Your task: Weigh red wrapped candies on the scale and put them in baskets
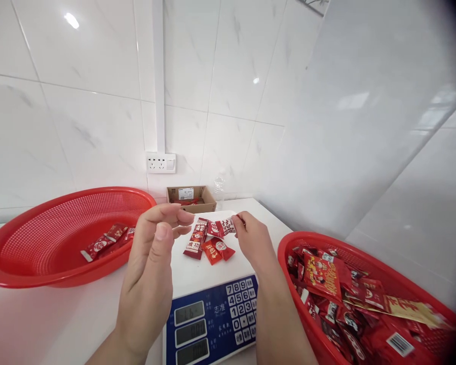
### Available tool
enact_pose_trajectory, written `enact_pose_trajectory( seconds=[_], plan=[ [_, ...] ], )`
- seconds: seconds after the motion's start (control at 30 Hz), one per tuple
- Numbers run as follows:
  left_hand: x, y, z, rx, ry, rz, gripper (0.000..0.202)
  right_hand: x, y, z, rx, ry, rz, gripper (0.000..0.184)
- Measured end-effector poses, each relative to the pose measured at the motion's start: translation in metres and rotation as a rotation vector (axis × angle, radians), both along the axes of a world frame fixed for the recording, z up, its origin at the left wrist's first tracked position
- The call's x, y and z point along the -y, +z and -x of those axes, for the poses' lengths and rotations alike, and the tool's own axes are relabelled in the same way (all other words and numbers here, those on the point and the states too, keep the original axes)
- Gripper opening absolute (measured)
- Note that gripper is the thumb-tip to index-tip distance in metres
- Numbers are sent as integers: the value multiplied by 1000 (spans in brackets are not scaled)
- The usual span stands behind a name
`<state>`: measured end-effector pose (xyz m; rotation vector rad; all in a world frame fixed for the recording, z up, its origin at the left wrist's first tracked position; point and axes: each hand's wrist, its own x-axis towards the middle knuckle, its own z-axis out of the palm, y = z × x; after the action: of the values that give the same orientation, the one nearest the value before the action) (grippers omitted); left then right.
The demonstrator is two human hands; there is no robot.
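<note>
Over the white pan of a digital scale [220, 304], my right hand [254, 241] pinches the white end of a small red-and-white snack packet [227, 226] between thumb and finger. My left hand [150, 271] is held up on the left side of the scale, fingers apart, with nothing in it. On the pan between both hands lie a long dark-red wrapped bar [196, 239], a red packet [215, 229] and an orange-red wrapped candy [212, 252] beside another red piece [224, 248]. The scale's blue panel has number keys and three displays.
At the left, a red perforated basket [41, 276] holds several red packets. Another red basket [289, 243], full of mixed red packets, stands at the right. Behind the scale are a cardboard box [203, 207] and a clear bottle [220, 185], against a tiled wall with a socket [161, 162].
</note>
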<state>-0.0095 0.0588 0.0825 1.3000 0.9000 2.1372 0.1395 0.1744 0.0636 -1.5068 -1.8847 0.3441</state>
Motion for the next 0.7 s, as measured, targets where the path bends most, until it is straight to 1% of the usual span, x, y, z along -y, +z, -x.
enact_pose_trajectory(
  seconds=[0.2,0.27,0.33,0.4,0.47,0.53,0.63,0.7],
  plan=[
    [-1,-1,1,-16,3,15,24,-19,-18,1,125,-37,146,25],
    [-1,-2,1,-21,6,30,24,-22,-22,0,135,-22,153,34],
    [-1,-3,1,-26,7,31,24,-23,-24,1,129,38,134,44],
    [-1,-4,1,-29,2,30,24,-22,-27,4,117,147,121,48],
    [-1,-3,-1,-31,4,31,24,-21,-31,9,115,264,137,50],
    [0,-2,-3,-35,8,60,25,-20,-36,14,124,347,174,49],
    [1,0,-5,-60,8,101,24,-21,-41,19,116,389,200,46],
    [-2,-2,-4,-84,17,93,25,-21,-37,19,70,359,167,47]
  ],
)
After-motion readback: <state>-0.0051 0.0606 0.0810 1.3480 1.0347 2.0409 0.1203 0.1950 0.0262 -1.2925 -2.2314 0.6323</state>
